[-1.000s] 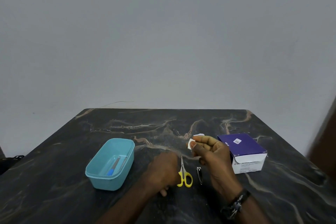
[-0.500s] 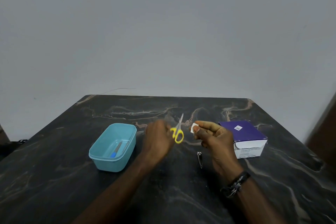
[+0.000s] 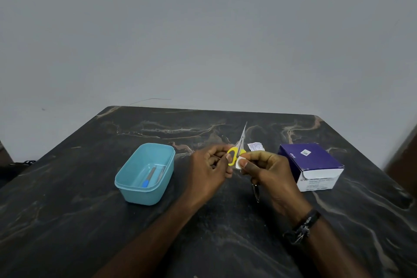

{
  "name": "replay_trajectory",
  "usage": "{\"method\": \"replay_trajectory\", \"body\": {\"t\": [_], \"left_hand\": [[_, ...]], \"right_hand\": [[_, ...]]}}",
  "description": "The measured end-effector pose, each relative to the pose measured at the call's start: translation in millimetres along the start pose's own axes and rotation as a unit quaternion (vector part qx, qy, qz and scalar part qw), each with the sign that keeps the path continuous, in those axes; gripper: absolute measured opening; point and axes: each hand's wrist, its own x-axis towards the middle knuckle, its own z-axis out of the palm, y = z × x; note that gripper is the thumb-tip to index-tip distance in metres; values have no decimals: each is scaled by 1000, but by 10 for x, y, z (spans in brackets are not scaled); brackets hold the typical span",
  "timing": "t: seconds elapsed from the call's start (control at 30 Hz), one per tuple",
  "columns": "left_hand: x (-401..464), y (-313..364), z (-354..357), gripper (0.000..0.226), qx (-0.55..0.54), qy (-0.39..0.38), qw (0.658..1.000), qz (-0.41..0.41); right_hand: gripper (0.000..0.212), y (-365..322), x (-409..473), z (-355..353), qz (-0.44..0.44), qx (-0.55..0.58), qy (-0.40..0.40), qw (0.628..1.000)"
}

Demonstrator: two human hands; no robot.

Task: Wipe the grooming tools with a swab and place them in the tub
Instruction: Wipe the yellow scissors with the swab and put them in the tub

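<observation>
Gripping the yellow-handled scissors (image 3: 237, 151) by their handles, the left hand (image 3: 208, 170) holds them above the dark marbled bench (image 3: 67, 221), blades pointing up and away. The right hand (image 3: 269, 175) pinches a white swab (image 3: 239, 162) against the yellow handles. The blue tub (image 3: 144, 194) sits left of both hands with two tools (image 3: 151, 176) inside; nail clippers (image 3: 256, 192) lie under the right hand, a purple box (image 3: 312, 162) further right.

Two bare forearms reach in from the lower edge, no sleeves visible on either. The right wrist carries a dark, braided-looking band (image 3: 302, 227) with small pale metallic glints; the left hand (image 3: 208, 170) and right hand (image 3: 269, 172) are ungloved, rings none visible.
</observation>
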Motion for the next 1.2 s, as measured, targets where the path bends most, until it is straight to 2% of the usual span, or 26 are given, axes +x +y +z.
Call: {"method": "replay_trajectory", "body": {"t": [0.13, 0.27, 0.43, 0.6, 0.67, 0.9, 1.03, 1.2], "left_hand": [[-8, 1, -51, 16, -12, 20, 999, -24], [71, 8, -139, 16, -35, 84, 995, -33], [117, 85, -195, 12, -129, 121, 983, -48], [110, 98, -194, 39, -236, 114, 962, -72], [105, 87, -185, 41, -269, 99, 954, -91], [43, 75, -122, 10, -206, 66, 967, -134], [35, 113, -128, 9, -223, 54, 961, -152], [39, 114, -127, 11, -235, 72, 956, -162]], "right_hand": [[8, 26, -8, 17, 1, -16, -19, 1000], [6, 13, -16, 12, 2, -3, -40, 999], [10, -34, -56, 23, 8, 11, -83, 996], [11, -35, -65, 45, 5, 30, -96, 995], [12, -33, -59, 38, 1, 29, -102, 994], [27, 0, -80, 54, -3, -9, -129, 992], [25, -9, -84, 68, -5, -15, -138, 990], [11, -23, -102, 81, -7, -11, -154, 988]]}}
